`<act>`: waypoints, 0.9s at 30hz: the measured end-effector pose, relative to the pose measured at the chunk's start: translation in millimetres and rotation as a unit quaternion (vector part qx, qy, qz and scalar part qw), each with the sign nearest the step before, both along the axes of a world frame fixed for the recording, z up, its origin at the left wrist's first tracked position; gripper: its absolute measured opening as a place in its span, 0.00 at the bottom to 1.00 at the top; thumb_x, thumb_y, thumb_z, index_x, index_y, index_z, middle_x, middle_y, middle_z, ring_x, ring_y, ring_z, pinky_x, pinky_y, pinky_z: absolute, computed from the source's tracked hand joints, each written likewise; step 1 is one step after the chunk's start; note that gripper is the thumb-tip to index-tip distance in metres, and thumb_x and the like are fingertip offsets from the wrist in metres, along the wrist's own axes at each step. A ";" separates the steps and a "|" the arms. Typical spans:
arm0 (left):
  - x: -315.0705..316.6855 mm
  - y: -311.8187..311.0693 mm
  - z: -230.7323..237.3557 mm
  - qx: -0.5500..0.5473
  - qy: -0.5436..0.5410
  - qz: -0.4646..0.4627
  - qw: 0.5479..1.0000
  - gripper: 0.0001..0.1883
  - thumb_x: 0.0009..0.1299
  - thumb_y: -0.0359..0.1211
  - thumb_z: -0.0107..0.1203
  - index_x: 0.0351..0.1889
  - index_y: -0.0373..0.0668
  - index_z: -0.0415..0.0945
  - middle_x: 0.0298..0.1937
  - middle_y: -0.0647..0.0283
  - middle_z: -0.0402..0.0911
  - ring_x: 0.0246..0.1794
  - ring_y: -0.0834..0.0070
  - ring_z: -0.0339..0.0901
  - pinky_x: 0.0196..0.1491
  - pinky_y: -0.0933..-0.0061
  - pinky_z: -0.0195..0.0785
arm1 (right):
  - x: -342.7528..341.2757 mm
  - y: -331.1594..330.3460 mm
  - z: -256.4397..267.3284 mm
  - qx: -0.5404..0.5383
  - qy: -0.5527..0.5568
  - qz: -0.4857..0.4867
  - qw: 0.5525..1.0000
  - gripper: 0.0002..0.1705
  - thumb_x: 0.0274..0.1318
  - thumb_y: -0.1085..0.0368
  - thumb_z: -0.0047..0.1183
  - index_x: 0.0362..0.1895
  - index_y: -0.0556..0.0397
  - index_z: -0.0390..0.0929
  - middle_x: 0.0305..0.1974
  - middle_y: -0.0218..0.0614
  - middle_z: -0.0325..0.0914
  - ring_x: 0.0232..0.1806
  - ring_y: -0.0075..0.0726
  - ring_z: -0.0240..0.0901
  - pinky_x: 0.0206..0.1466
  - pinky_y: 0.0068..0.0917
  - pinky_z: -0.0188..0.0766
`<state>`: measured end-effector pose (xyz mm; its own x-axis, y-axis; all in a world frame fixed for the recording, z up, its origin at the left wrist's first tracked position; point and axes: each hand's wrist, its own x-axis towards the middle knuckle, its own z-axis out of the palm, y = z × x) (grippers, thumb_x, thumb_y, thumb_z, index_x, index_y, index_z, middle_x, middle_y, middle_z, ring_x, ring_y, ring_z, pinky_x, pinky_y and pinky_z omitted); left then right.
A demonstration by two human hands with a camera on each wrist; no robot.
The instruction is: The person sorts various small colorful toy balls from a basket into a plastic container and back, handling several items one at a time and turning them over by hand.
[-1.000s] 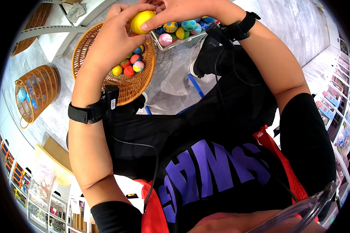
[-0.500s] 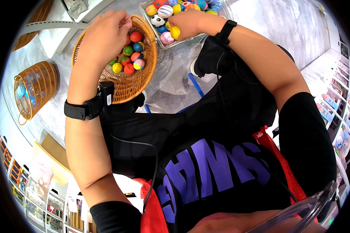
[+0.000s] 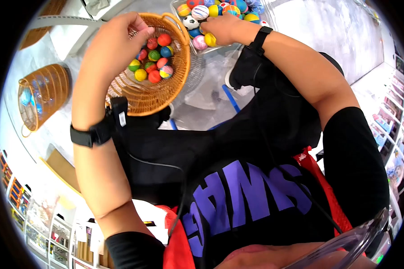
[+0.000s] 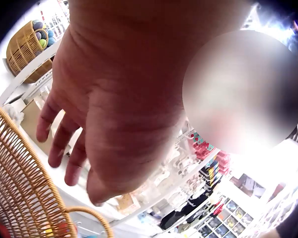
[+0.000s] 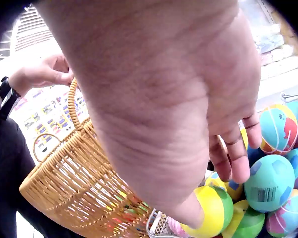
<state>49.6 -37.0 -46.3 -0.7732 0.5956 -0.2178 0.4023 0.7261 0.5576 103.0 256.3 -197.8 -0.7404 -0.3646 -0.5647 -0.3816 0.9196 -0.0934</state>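
My left hand [image 3: 114, 42] hovers over the near-side wicker basket [image 3: 157, 105], its fingers loose and nothing between them. Inside that basket lie several small balls [image 3: 153, 56], red, green, yellow and blue. Among the larger coloured balls in a wire-walled bin [image 5: 151, 225] is my right hand [image 5: 164, 114], with its fingers relaxed and reaching down. Its thumb rests against a yellow-and-green ball [image 5: 213, 213]. Close by its fingertips sit a teal ball with a barcode [image 5: 269, 183] and, in the head view, a black-and-white football [image 3: 191, 23].
Another wicker basket [image 3: 49, 96] with blue items inside stands on the floor to the left. White shelving [image 3: 76, 38] runs along the upper left. Racks of boxed goods [image 3: 390, 116] line the right side. A looped handle [image 3: 177, 27] rises from the near basket's rim.
A second ago both hands held a yellow ball above the basket. Since then the hands have parted: the right moved into the bin, while the left stayed over the basket with nothing in it.
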 end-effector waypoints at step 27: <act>130.8 -70.2 146.1 0.625 -0.260 -0.245 0.694 0.06 0.75 0.37 0.65 0.34 0.56 0.84 0.34 0.65 0.83 0.32 0.71 0.79 0.40 0.59 0.64 | -64.8 -71.3 188.4 -0.468 0.049 -0.113 0.875 0.16 0.62 0.56 0.62 0.42 0.58 0.82 0.31 0.39 0.84 0.31 0.35 0.77 0.38 0.35 0.74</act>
<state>180.4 -107.2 99.8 -0.4212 0.7347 0.5317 -0.0623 -0.6083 0.7912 38.2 185.0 -9.4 -0.8812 -0.4720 -0.0272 -0.2480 0.5104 -0.8234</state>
